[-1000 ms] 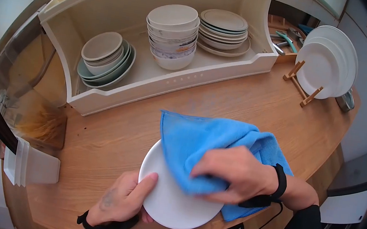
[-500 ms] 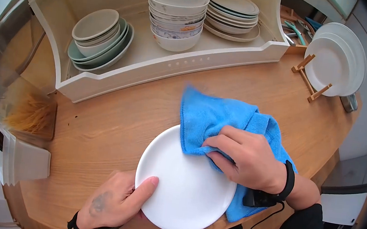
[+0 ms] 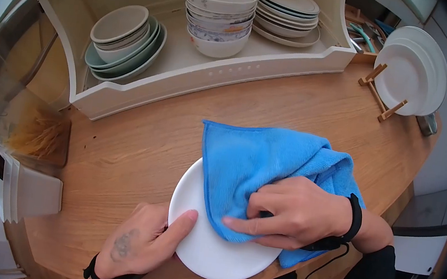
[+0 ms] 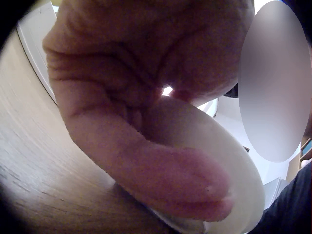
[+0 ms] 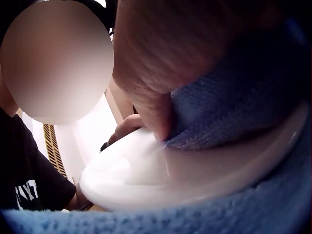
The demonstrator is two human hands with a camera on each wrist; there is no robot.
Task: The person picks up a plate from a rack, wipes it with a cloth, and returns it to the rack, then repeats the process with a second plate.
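Note:
A white plate (image 3: 219,255) is held near the table's front edge, its left rim gripped by my left hand (image 3: 136,241) with the thumb on the upper face. In the left wrist view the fingers (image 4: 185,185) curl under the plate (image 4: 243,190). My right hand (image 3: 301,214) holds the blue cloth (image 3: 250,154) and presses it on the plate's upper right part. The cloth drapes past the far rim and down on the right. In the right wrist view the cloth (image 5: 219,107) lies against the plate (image 5: 146,170) under the hand (image 5: 165,53).
Behind stands a white rack (image 3: 215,73) with stacked bowls (image 3: 219,20), green and white dishes (image 3: 125,47) and plates (image 3: 288,12). White plates (image 3: 406,79) stand in a wooden holder (image 3: 381,98) at the right. White containers (image 3: 35,194) are on the left of the wooden table (image 3: 131,155).
The right hand and cloth went up to the far rim, then came back down and left over the plate. The left hand keeps its grip. The head view has shifted.

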